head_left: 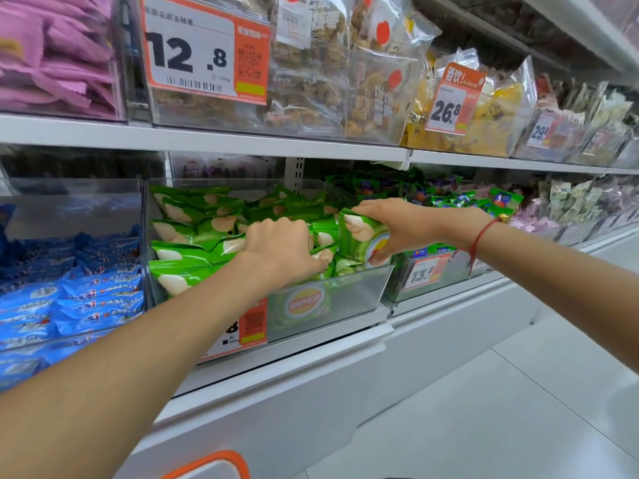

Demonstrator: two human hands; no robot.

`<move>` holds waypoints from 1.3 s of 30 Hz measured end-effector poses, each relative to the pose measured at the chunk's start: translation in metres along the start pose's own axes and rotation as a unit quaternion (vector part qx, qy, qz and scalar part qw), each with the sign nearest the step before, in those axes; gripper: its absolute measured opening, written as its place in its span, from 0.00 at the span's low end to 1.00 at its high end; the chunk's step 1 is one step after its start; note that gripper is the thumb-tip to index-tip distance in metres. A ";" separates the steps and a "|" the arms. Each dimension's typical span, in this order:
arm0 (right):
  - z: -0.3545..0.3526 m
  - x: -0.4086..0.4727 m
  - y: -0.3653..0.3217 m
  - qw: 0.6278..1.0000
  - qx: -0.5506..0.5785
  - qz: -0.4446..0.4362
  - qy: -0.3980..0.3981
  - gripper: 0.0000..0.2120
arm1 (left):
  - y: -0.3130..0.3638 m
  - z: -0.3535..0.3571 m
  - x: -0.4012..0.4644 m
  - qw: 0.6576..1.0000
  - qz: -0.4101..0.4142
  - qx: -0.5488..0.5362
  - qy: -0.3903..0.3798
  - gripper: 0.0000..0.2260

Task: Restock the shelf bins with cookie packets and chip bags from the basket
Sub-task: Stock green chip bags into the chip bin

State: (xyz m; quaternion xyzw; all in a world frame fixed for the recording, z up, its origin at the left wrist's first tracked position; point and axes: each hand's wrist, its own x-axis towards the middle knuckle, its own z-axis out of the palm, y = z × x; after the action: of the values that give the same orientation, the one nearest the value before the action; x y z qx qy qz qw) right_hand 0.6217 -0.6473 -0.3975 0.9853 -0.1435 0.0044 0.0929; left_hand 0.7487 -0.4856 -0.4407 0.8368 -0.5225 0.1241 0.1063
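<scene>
Green chip bags fill the clear bin in the middle of the lower shelf, piled up to its front wall. Your right hand grips one green chip bag at the bin's right front corner, fingers curled over its top and thumb under its lower end, holding it tilted just above the rim. Your left hand lies knuckles-up on the pile near the front edge, its fingers curled down among the bags; you cannot tell whether they pinch one. A red string bracelet circles your right wrist. To the left of this bin, another clear bin holds blue packets; to the right, a bin with a price tag holds smaller green packets. On the upper shelf edge, pink packets sit at the left end beside a large orange-framed price card.
</scene>
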 end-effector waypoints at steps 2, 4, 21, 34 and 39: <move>0.005 0.006 0.003 0.996 0.075 0.035 -0.022 0.41 | 0.000 0.001 0.000 1.000 0.000 0.002 0.002 0.19; 0.008 0.009 0.003 0.986 0.148 0.059 -0.039 0.42 | 0.000 0.001 -0.001 1.000 -0.003 0.001 0.000 0.20; 0.002 -0.004 -0.007 0.990 0.114 0.036 -0.080 0.44 | 0.000 -0.004 0.001 0.994 0.013 -0.111 -0.018 0.23; 0.053 -0.042 0.002 0.957 0.104 0.036 0.267 0.23 | 0.012 -0.010 0.014 0.987 0.103 -0.104 0.063 0.11; 0.051 -0.031 0.004 0.968 0.055 0.007 0.246 0.22 | 0.010 -0.003 0.019 0.991 0.114 -0.061 0.036 0.18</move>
State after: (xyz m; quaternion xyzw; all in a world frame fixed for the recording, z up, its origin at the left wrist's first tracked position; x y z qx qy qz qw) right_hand 0.5899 -0.6518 -0.4481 0.9564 -0.1228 0.2555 0.0708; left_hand 0.7470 -0.5047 -0.4313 0.7585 -0.6172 0.1334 0.1613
